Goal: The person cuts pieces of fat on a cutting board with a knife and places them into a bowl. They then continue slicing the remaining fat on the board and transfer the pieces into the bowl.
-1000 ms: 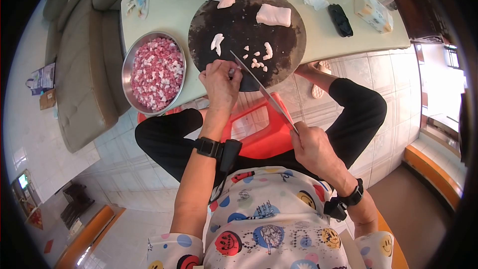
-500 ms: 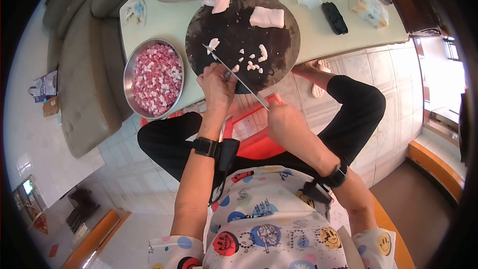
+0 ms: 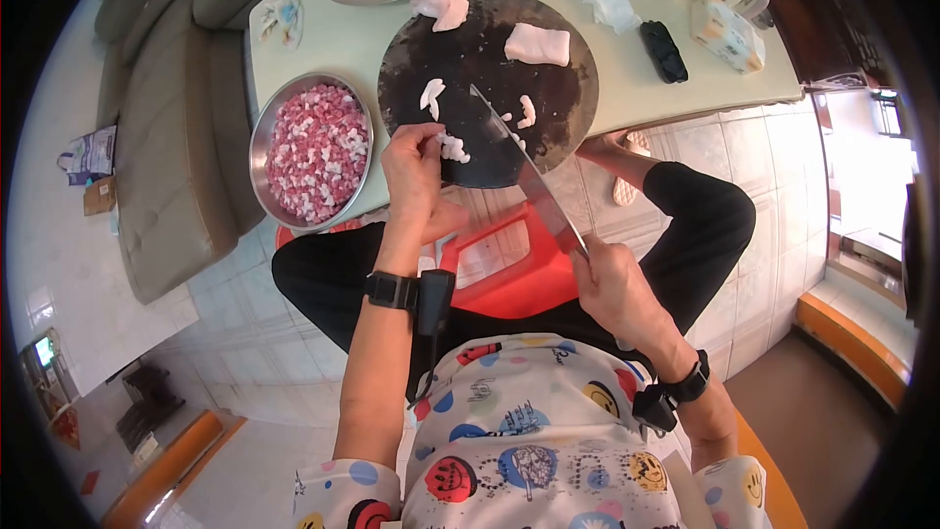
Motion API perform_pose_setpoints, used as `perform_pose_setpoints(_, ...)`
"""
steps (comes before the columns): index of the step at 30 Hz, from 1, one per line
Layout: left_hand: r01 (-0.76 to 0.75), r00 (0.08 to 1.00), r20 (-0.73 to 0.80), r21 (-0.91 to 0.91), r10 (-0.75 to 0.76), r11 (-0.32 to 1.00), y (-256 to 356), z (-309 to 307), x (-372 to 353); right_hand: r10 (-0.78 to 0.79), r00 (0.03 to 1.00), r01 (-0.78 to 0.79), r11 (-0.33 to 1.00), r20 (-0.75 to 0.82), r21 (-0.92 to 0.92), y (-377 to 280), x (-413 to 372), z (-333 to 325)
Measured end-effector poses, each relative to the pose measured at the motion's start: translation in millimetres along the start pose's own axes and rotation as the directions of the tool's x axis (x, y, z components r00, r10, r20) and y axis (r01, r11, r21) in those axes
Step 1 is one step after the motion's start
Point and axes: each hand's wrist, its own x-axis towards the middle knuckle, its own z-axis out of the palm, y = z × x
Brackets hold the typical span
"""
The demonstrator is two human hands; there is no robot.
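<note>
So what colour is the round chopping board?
The chopping board is blackish with brownish patches; head view.

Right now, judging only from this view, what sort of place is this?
Probably a home's living or dining area: a long grey-brown padded sofa stands beside a pale green table with a round dark chopping board, over a white tiled floor.

No legible text; print on shirt [image 3: 534,402], carton [image 3: 728,32], bag [image 3: 90,155] too blurred.
</note>
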Motion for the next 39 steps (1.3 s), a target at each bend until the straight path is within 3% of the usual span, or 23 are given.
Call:
perform_pose_setpoints(3, 0.042, 0.999, 0.024, 0.094, -0.044, 0.995, 1, -4, 2, -0.020, 1.000, 0.020, 1.000, -0.005, -0.023, 0, -1, 1)
perform_pose_setpoints(9, -0.062, 0.987, 0.157, 0.220, 0.027, 0.973, 14, -12, -7, 0.005, 1.000, -0.005, 1.000, -0.008, -0.001, 3, -6, 2)
perform_pose_setpoints(11, -0.175, 0.978, 0.166, 0.320, 0.127, 0.931, 26, -8, -12, 0.004, 1.000, -0.004, 1.000, -0.015, 0.009, 3, -6, 3)
perform_pose_setpoints(15, -0.154, 0.979, 0.176, 0.276, 0.107, 0.949, 14, 14, -12, -0.013, 1.000, 0.014, 1.000, -0.026, 0.016, 5, -5, 5)
perform_pose_setpoints(18, -0.155, 0.977, 0.168, 0.139, 0.131, 0.978, 16, 29, -7, -0.012, 0.999, 0.013, 1.000, -0.052, 0.015, 4, -6, 3)
perform_pose_setpoints(20, -0.234, 0.965, 0.143, 0.100, 0.219, 0.967, 16, 35, -6, 0.007, 0.998, -0.007, 1.000, -0.062, 0.007, 3, -8, 1)
perform_pose_setpoints(21, -0.235, 0.965, 0.144, 0.098, 0.220, 0.967, 18, 34, -7, 0.022, 0.997, -0.019, 0.999, -0.076, 0.034, 4, -8, 0)
perform_pose_setpoints(23, -0.127, 0.986, 0.139, 0.295, 0.089, 0.947, 22, 28, -11, 0.038, 0.995, -0.032, 0.997, -0.094, 0.063, 5, -9, -2)
perform_pose_setpoints(31, -0.062, 0.994, 0.108, 0.314, 0.030, 0.948, 11, 13, -10, -0.010, 1.000, 0.010, 1.000, 0.011, -0.014, 1, -9, -1)
perform_pose_setpoints(39, -0.067, 0.991, 0.126, 0.264, 0.035, 0.962, 7, 10, -10, -0.024, 1.000, 0.023, 0.995, -0.002, -0.095, 8, -5, 5)
